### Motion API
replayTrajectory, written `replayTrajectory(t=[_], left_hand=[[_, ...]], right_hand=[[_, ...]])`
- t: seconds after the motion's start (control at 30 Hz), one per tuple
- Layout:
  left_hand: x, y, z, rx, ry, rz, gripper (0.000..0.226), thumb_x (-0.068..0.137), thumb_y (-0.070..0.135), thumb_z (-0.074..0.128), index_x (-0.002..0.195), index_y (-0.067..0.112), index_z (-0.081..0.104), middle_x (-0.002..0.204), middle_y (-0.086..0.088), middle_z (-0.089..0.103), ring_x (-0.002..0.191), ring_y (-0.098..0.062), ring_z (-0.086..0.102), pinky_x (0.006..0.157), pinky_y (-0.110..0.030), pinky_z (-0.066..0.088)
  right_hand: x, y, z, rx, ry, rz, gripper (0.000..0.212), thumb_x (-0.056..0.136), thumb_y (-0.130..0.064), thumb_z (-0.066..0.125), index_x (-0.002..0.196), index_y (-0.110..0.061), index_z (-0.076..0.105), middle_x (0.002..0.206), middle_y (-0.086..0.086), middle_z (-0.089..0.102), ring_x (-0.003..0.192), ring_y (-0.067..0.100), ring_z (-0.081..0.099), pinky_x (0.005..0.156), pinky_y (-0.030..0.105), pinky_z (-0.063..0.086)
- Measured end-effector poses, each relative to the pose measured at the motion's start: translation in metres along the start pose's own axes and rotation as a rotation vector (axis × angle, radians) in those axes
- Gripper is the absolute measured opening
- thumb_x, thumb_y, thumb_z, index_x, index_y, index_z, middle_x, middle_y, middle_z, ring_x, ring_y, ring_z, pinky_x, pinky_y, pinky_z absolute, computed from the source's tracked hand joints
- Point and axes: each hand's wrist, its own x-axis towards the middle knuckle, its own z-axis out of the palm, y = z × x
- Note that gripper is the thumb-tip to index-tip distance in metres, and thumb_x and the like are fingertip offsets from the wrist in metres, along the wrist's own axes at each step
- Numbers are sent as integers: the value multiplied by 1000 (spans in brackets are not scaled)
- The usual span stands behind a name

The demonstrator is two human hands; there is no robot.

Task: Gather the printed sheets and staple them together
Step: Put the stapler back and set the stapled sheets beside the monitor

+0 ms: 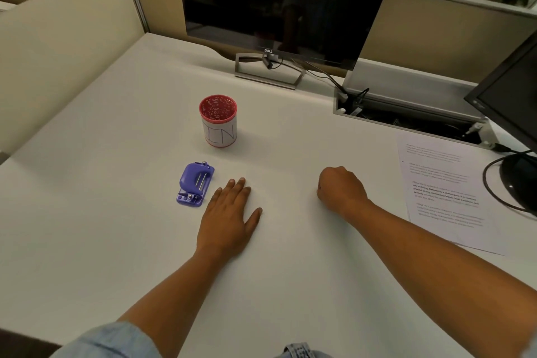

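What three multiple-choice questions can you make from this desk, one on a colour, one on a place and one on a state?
1. What colour is the stapler? A) purple B) green C) black
2. Where do the printed sheets lie? A) under the stapler B) at the right side of the desk C) at its left side
3. How is the left hand? A) gripping the stapler B) lifted off the desk C) flat, fingers straight

Answers: 1 A, its plastic body is purple. 2 B, they lie to the right of the right hand. 3 C, the palm rests on the desk beside the stapler.
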Motion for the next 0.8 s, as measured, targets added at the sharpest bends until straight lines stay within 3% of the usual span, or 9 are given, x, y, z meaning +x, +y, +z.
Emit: replayTrajectory(t=[0.1,0.2,0.33,0.43,0.53,0.67,0.8], left_hand=[[0,1,-1,4,-6,-1,56,96,48,46,143,17,45,157,0,35,147,-17,27,120,-36,19],[0,1,-1,4,-13,-2,57,96,48,45,144,17,43,158,1,33,147,-16,25,121,-35,17],[-1,1,-2,8,-16,-2,58,97,49,43,146,18,41,159,2,31,148,-15,23,120,-33,14],[-1,1,-2,9,-19,0,59,97,51,40,147,19,39,160,3,29,148,-14,20,120,-31,11],[0,-1,-1,17,-19,0,61,97,53,36,148,20,37,160,4,27,148,-13,19,119,-30,9],[0,-1,0,15,-14,2,62,96,54,35,147,20,39,159,3,30,148,-13,22,119,-30,9],[1,0,-2,14,-18,5,61,95,53,36,145,19,42,158,2,33,147,-15,24,120,-33,15]], right_hand=[[2,-5,0,-35,5,8,27,77,2,53,59,-13,37,66,4,46,52,19,42,46,24,28],[5,-7,3,-63,0,0,27,73,2,52,58,-13,35,61,2,41,49,17,36,42,23,22],[13,-1,4,116,-48,87,18,75,-11,60,64,-13,46,68,3,53,56,19,49,45,23,33],[19,10,-3,520,-100,265,18,77,-20,66,67,-7,58,67,8,66,61,24,62,59,31,52],[25,23,-10,941,-66,410,16,80,-11,64,67,-3,62,67,13,67,56,22,65,74,37,59],[31,24,-25,1156,-20,423,16,84,-3,62,68,0,63,71,13,64,59,19,61,55,26,58],[43,2,-37,1136,-15,276,12,86,-2,60,77,4,65,76,15,63,65,20,61,55,23,57]])
